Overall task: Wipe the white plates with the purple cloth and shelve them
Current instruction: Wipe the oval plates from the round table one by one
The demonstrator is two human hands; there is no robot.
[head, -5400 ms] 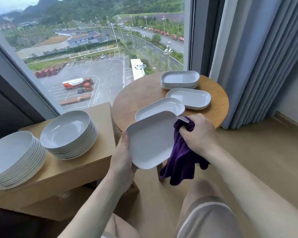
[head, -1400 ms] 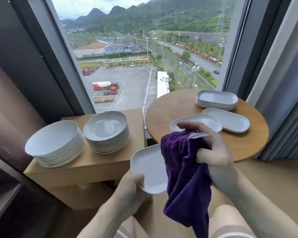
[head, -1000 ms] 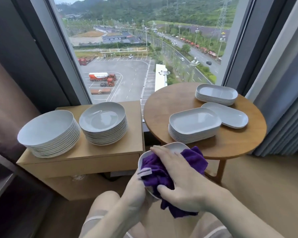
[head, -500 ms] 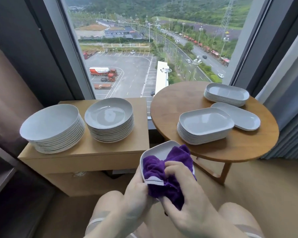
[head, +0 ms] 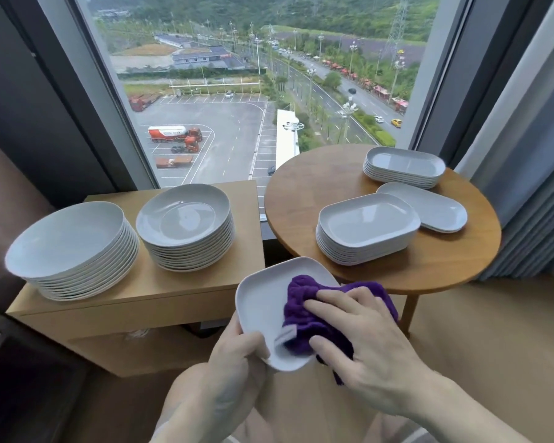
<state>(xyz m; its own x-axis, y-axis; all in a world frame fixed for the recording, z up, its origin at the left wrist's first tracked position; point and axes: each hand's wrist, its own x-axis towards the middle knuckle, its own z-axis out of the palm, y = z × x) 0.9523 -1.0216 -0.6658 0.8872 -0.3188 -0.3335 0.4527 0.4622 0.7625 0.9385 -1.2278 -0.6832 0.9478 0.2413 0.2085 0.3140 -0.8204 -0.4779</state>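
1. My left hand (head: 237, 353) grips the near-left edge of a white rounded-rectangular plate (head: 263, 302), thumb curled over the rim, fingers under it and out of sight
2. The plate is held in the air above my knees, tilted, in front of the low wooden cabinet (head: 179, 302) and the round tabletop (head: 301, 187)
3. My right hand (head: 365, 340) lies flat on the purple cloth (head: 304, 327), fingers spread and nearly straight, pressing the cloth against the plate's inner face
4. The cloth is bunched over the right half of the plate; part of it hangs past the right edge, and a pale label shows near the lower rim
5. On the round tabletop: a tall stack of rectangular plates (head: 368, 228) nearest me, a low stack (head: 426, 207) just beside it to the right, and a third stack (head: 403, 166) at the far side by the window (head: 253, 91)
6. On the cabinet: two stacks of round deep plates (head: 183, 225), side by side, close together
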